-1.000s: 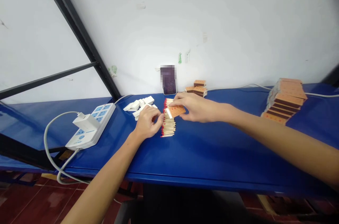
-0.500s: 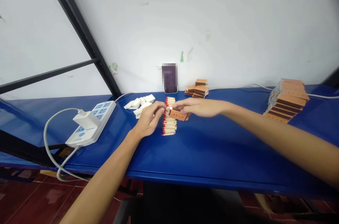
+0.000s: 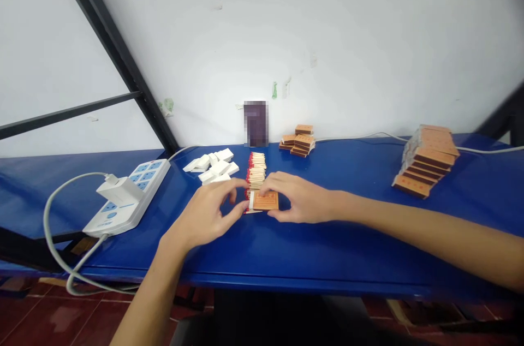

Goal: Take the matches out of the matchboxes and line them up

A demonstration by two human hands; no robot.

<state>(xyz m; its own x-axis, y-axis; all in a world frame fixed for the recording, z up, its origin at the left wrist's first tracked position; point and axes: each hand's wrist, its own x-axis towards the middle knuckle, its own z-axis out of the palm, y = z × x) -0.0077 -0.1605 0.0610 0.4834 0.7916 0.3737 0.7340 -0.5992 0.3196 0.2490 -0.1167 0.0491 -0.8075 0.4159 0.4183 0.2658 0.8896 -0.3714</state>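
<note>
An orange matchbox [image 3: 266, 201] lies flat above the near end of a row of red-headed matches [image 3: 257, 171], its white inner tray showing at the left end. My right hand [image 3: 305, 200] grips the box, with fingers along its far edge and the thumb at its near right corner. To the left, my left hand [image 3: 215, 207] curves with thumb and index finger apart; the thumb tip is close to the tray end, and I cannot tell whether it touches. Several white trays [image 3: 213, 166] are heaped beyond my left hand.
A small pile of matchboxes [image 3: 301, 141] sits near the wall, and a larger stack [image 3: 429, 157] stands at the right. A dark pixelated panel [image 3: 256, 124] leans on the wall. At the left lies a power strip [image 3: 158, 174] with a plugged-in adapter [image 3: 120, 191] and cable.
The matchbox has come nearer to me, down to the near end of the match row, and now lies flatter. My left thumb and index finger have spread apart.
</note>
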